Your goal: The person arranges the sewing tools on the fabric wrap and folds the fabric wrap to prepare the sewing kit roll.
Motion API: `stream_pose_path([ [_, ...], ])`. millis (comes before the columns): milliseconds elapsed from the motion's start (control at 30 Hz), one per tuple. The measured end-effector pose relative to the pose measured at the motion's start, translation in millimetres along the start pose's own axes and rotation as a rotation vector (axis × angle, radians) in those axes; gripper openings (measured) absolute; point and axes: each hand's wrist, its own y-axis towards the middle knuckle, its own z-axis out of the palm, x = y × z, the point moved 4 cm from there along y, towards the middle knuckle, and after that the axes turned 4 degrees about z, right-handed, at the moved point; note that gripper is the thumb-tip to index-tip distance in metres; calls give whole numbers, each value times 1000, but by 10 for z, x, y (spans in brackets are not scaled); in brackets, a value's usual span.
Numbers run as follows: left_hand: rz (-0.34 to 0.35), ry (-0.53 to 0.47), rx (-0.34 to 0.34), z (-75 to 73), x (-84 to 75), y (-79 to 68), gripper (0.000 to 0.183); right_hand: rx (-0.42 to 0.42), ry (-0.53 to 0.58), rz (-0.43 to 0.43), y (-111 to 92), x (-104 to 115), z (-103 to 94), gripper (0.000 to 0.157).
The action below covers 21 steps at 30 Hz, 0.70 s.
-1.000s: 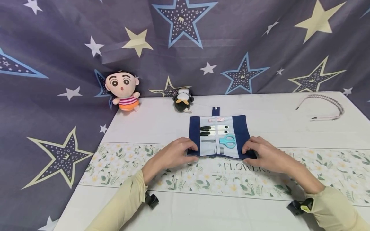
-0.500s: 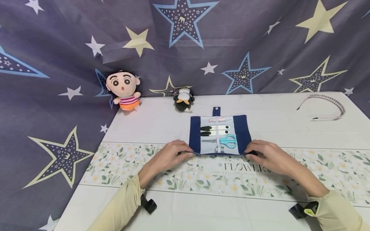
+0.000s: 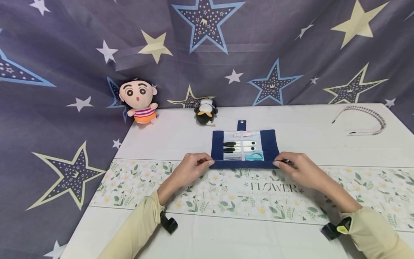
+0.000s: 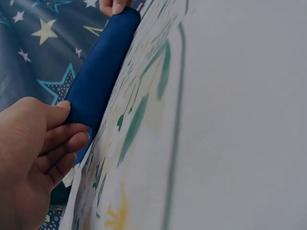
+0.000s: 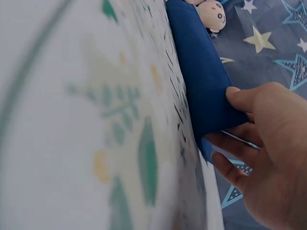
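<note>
A navy fabric sewing kit (image 3: 269, 144) lies spread on the table, its near edge folded up into a navy band. My left hand (image 3: 191, 169) pinches the left end of that fold between thumb and fingers; in the left wrist view the thumb presses on the navy cloth (image 4: 98, 72). At the other end my right hand (image 3: 302, 169) pinches the right corner, as the right wrist view also shows on the cloth (image 5: 201, 72). Inside the kit, turquoise-handled scissors (image 3: 255, 155) are partly covered by the fold. Behind them lie two black-and-white tools (image 3: 247, 146) and a pinkish strip (image 3: 242, 134).
A snap tab (image 3: 242, 125) sticks out from the kit's far edge. Farther back are a penguin plush (image 3: 205, 112) and a doll plush (image 3: 139, 100). A headband (image 3: 378, 117) rests at the far right. A star-patterned curtain (image 3: 200, 72) hangs behind the table.
Both hands have lifted the kit's near edge and rolled it away from me. The fold now hides the small spools and the lower part of the scissors.
</note>
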Motion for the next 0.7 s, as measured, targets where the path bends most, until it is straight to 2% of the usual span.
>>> stream_pose_path([
  [200, -61, -26, -4, 0, 47, 92, 16, -55, 45, 58, 98, -71, 5, 12],
  [467, -155, -82, -31, 58, 90, 202, 20, -98, 59, 197, 157, -144, 30, 14],
  [700, -233, -15, -65, 79, 59, 266, 24, -101, 44, 245, 189, -200, 57, 17],
])
